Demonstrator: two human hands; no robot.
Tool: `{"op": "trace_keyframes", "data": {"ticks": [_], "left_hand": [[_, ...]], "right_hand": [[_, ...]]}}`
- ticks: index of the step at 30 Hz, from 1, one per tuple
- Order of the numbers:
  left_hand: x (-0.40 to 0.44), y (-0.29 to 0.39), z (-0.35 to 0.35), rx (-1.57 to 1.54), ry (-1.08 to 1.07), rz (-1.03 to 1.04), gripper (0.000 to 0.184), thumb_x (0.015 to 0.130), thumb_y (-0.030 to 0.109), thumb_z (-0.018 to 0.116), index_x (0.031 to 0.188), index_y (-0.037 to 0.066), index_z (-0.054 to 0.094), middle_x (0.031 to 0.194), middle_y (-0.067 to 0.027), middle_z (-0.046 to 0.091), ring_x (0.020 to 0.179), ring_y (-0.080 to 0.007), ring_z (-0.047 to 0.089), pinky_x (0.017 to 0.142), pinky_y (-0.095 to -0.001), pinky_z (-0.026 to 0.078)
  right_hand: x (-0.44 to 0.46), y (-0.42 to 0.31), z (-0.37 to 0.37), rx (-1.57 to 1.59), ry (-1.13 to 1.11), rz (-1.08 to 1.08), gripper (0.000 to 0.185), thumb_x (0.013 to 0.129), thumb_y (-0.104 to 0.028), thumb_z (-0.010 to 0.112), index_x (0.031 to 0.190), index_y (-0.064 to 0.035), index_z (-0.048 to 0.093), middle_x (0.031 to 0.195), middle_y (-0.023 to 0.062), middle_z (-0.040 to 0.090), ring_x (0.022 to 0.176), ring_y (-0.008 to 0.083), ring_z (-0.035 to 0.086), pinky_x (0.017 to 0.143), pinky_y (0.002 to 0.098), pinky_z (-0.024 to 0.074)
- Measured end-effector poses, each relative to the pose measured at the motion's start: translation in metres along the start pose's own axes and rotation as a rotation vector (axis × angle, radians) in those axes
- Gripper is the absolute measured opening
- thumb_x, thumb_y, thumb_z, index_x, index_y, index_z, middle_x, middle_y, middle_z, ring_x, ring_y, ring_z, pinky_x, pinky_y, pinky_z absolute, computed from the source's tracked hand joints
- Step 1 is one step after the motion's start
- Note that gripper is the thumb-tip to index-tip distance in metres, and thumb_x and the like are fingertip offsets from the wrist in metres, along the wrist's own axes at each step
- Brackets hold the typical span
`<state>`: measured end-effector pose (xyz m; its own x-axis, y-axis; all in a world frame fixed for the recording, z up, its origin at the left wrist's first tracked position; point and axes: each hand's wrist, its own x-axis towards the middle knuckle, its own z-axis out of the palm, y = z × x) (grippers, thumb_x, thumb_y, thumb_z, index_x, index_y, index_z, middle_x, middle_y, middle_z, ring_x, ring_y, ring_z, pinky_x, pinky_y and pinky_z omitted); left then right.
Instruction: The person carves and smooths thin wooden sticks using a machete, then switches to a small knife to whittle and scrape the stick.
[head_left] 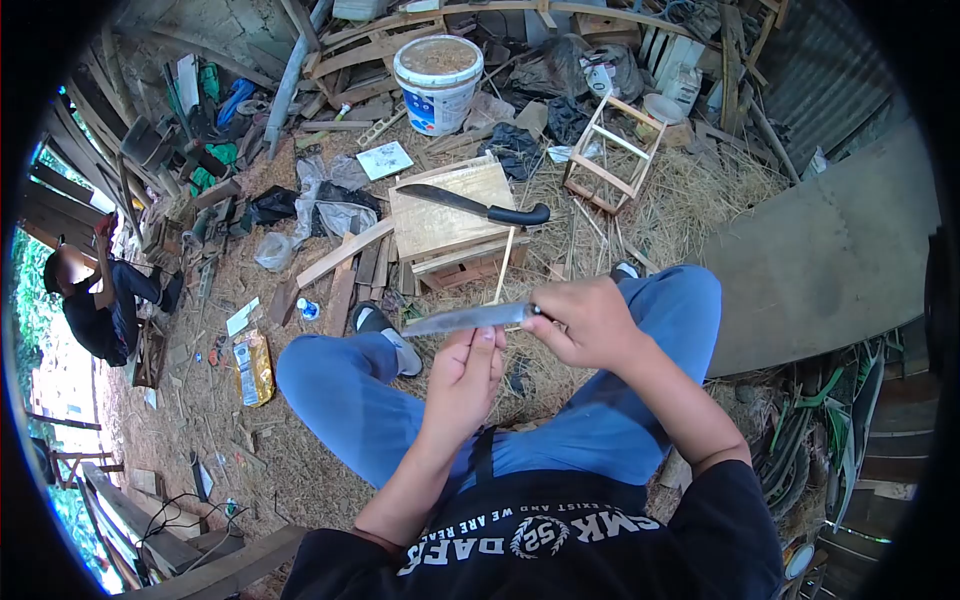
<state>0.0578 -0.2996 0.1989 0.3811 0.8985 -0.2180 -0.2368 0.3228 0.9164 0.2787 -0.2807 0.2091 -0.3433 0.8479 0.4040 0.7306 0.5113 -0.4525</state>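
A knife (465, 319) with a long, wide blade is in my right hand (590, 318), whose fingers wrap round its handle. The blade points left, across the space above my lap. My left hand (466, 372) is closed in a pinch right under the blade. A thin pale wooden stick (506, 262) runs down behind the blade in line with the pinched fingers, and its lower end is hidden there. Past my hands, a machete (460, 202) with a black handle lies on a wooden box-like block (445, 232).
A white bucket (438, 88) and a small wooden frame (615, 155) stand beyond the block. Wood scraps and plastic bags litter the floor. A large flat board (830, 250) leans at the right. Another person (100, 290) sits at the far left.
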Motion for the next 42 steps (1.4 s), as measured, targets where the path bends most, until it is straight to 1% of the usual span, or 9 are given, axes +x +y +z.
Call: {"op": "trace_keyframes", "data": {"ticks": [8, 12, 17, 24, 31, 33, 37, 39, 42], "left_hand": [[-0.007, 0.005, 0.002, 0.014, 0.001, -0.012, 0.027, 0.116, 0.027, 0.047, 0.103, 0.006, 0.058, 0.064, 0.0072, 0.043, 0.050, -0.0011, 0.034, 0.045, -0.0210, 0.026], [-0.020, -0.002, -0.002, -0.013, -0.051, -0.060, 0.026, 0.116, 0.027, 0.046, 0.101, 0.009, 0.056, 0.064, 0.0075, 0.041, 0.050, -0.0014, 0.032, 0.045, -0.0212, 0.025], [-0.011, -0.004, -0.007, -0.143, -0.074, -0.208, 0.025, 0.117, 0.029, 0.043, 0.105, 0.009, 0.054, 0.064, 0.0071, 0.039, 0.049, -0.0026, 0.031, 0.044, -0.0215, 0.025], [-0.003, -0.001, 0.000, -0.004, -0.007, -0.082, 0.025, 0.116, 0.026, 0.045, 0.105, 0.007, 0.056, 0.061, 0.0077, 0.039, 0.046, -0.0025, 0.030, 0.042, -0.0226, 0.025], [-0.013, 0.006, 0.000, -0.082, -0.030, -0.052, 0.024, 0.116, 0.025, 0.044, 0.104, 0.007, 0.055, 0.059, 0.0065, 0.037, 0.046, -0.0031, 0.026, 0.042, -0.0235, 0.023], [-0.021, -0.001, -0.003, 0.039, -0.111, -0.027, 0.025, 0.116, 0.026, 0.044, 0.103, 0.008, 0.055, 0.059, 0.0070, 0.036, 0.046, -0.0026, 0.026, 0.042, -0.0234, 0.023], [-0.010, -0.001, -0.006, 0.019, -0.010, -0.094, 0.024, 0.116, 0.025, 0.045, 0.107, 0.007, 0.057, 0.060, 0.0067, 0.037, 0.047, -0.0028, 0.027, 0.043, -0.0238, 0.023], [-0.003, 0.000, -0.010, -0.037, -0.025, -0.090, 0.023, 0.115, 0.024, 0.048, 0.111, 0.006, 0.060, 0.062, 0.0079, 0.039, 0.049, -0.0016, 0.032, 0.044, -0.0220, 0.026], [0.001, 0.007, -0.004, -0.015, 0.020, -0.062, 0.024, 0.115, 0.023, 0.050, 0.112, 0.002, 0.061, 0.062, 0.0073, 0.042, 0.049, -0.0021, 0.033, 0.044, -0.0224, 0.028]], "right_hand": [[0.003, 0.006, -0.002, -0.172, 0.109, -0.059, 0.033, 0.095, -0.041, 0.069, 0.084, -0.0109, 0.062, 0.070, 0.0089, 0.062, 0.063, 0.0321, 0.066, 0.056, 0.0441, 0.0497], [0.014, 0.062, -0.018, -0.186, 0.390, 0.474, 0.036, 0.099, -0.041, 0.067, 0.084, -0.0084, 0.064, 0.069, 0.0132, 0.063, 0.064, 0.0354, 0.066, 0.058, 0.0447, 0.0508], [0.002, 0.028, -0.012, -0.021, 0.203, 0.277, 0.035, 0.100, -0.038, 0.065, 0.083, -0.0077, 0.062, 0.069, 0.0144, 0.061, 0.063, 0.0357, 0.065, 0.058, 0.0449, 0.0494], [-0.006, -0.003, 0.002, -0.136, -0.051, -0.098, 0.031, 0.097, -0.039, 0.067, 0.083, -0.0115, 0.060, 0.071, 0.0080, 0.063, 0.063, 0.0303, 0.066, 0.056, 0.0427, 0.0494], [0.006, 0.037, -0.007, -0.220, 0.124, -0.059, 0.031, 0.098, -0.039, 0.065, 0.084, -0.0118, 0.061, 0.073, 0.0090, 0.063, 0.064, 0.0318, 0.066, 0.057, 0.0430, 0.0505], [0.014, 0.066, -0.019, -0.226, 0.305, 0.409, 0.031, 0.098, -0.038, 0.066, 0.083, -0.0108, 0.062, 0.074, 0.0107, 0.064, 0.065, 0.0335, 0.066, 0.058, 0.0445, 0.0503], [0.003, 0.040, -0.008, -0.031, 0.236, 0.408, 0.033, 0.097, -0.039, 0.067, 0.083, -0.0091, 0.063, 0.074, 0.0124, 0.065, 0.065, 0.0349, 0.066, 0.057, 0.0461, 0.0497], [0.000, 0.016, 0.002, -0.033, 0.105, 0.131, 0.033, 0.097, -0.040, 0.067, 0.084, -0.0096, 0.063, 0.074, 0.0115, 0.065, 0.066, 0.0336, 0.067, 0.059, 0.0459, 0.0503], [-0.003, 0.004, 0.009, -0.086, 0.027, -0.030, 0.033, 0.096, -0.040, 0.068, 0.084, -0.0103, 0.063, 0.076, 0.0094, 0.067, 0.067, 0.0315, 0.068, 0.059, 0.0441, 0.0504]]}}
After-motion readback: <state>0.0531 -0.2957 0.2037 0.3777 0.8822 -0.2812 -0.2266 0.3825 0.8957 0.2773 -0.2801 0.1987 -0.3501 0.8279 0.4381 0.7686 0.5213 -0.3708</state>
